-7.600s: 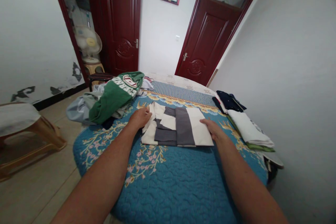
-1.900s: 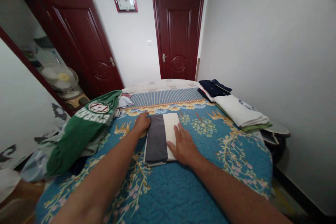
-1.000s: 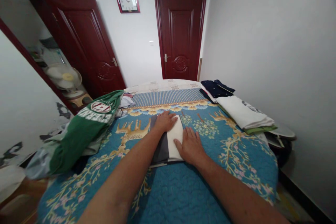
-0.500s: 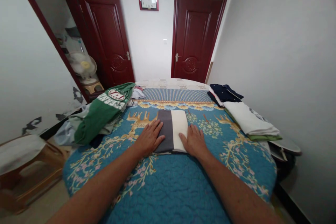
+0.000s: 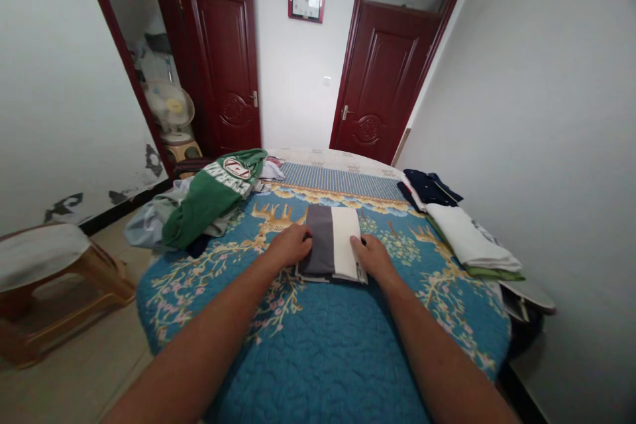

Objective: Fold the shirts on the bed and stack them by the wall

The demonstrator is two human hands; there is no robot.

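A folded grey and cream cloth (image 5: 332,242) lies flat near the middle of the blue patterned table cover (image 5: 318,344). My left hand (image 5: 293,244) grips its left edge, fingers curled in. At the right edge, my right hand (image 5: 372,255) holds it with the thumb on top of the cream part and the fingers bent beneath or beside it. Some lower layers show along the near edge of the cloth.
A loose heap with a green printed garment (image 5: 213,199) lies at the left. Folded dark blue (image 5: 430,187) and white garments (image 5: 472,236) sit along the right edge. A wooden stool (image 5: 44,258) stands at the far left.
Both hands have gone from lying flat and spread on the cloth to gripping its sides. The view has turned and tilted slightly, and lower layers show more at the near edge.
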